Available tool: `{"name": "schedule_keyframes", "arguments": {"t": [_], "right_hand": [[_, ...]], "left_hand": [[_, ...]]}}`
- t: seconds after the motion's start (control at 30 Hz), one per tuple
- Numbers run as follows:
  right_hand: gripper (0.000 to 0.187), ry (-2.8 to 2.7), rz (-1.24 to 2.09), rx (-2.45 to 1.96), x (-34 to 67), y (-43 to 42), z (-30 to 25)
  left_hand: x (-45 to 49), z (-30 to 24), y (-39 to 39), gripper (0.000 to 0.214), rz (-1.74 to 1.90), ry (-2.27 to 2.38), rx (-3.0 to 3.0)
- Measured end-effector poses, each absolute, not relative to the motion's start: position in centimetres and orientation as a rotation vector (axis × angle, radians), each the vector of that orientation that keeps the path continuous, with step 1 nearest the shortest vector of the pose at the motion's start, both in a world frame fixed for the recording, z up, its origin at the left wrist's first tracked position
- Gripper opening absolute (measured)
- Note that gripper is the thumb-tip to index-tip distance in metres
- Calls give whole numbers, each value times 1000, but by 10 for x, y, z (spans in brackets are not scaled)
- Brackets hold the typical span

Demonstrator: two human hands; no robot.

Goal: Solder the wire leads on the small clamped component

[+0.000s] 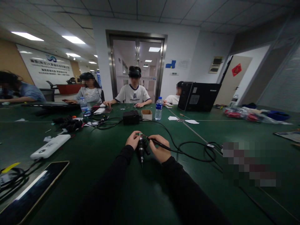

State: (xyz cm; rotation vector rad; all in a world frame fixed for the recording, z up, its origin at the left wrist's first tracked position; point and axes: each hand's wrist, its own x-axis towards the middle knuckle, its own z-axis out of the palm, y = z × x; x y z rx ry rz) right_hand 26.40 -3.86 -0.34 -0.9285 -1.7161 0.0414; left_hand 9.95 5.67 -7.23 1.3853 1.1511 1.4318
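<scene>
My right hand (161, 147) is closed around a soldering iron (161, 144), a slim black pen shape with a cable trailing off to the right. Its thin tip points left, toward a small green and white piece (141, 134) that looks like a circuit board. Fingertips of my left hand (133, 140) pinch that piece from the left. Directly below it, between both hands, lies a black tapered tool (141, 148) with coiled cord around its upper part and a silver tip pointing toward me. Whether the iron touches the small piece is too small to tell.
Ahead stand a black box (131, 117), a small open carton (147, 114) and a water bottle (158, 108). At left lie a white power strip (50, 147) and a phone (35, 190). Black cable (197, 143) loops at right. Several people sit across the green table (105, 175).
</scene>
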Motion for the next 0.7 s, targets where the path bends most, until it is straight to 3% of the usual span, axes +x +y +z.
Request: {"name": "schedule_keyframes", "arguments": {"t": [0.7], "right_hand": [[15, -1772, 23, -895, 262, -41, -2]], "left_hand": [[101, -65, 51, 24, 1399, 1207, 1417]]}}
